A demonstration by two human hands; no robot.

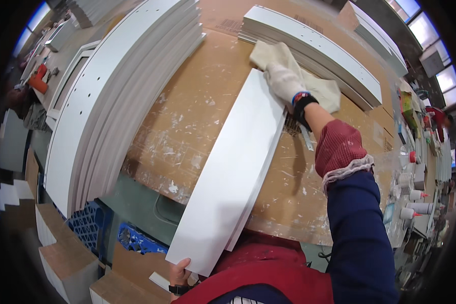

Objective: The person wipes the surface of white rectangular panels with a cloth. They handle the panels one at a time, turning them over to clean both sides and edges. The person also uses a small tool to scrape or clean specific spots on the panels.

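Note:
A long white board [223,172] slants across the cardboard-covered table, its near end sticking out over the table edge toward me. Along its right side a second white edge shows beneath it. My left hand [179,272] grips the near left corner, thumb on the top face and fingers hidden underneath. At the far end, my right hand [285,82], in a pale glove, is closed on a beige cloth [321,91]. The cloth is bunched over and beyond the board's far right corner. Part of the cloth hangs to the right of my wrist.
A tall stack of white boards with small holes [99,96] stands on the left. Another stack [314,45] lies at the back right. White bottles with red tips [409,213] are on the right. Below the table are blue plastic crates [137,239] and cardboard boxes [68,261].

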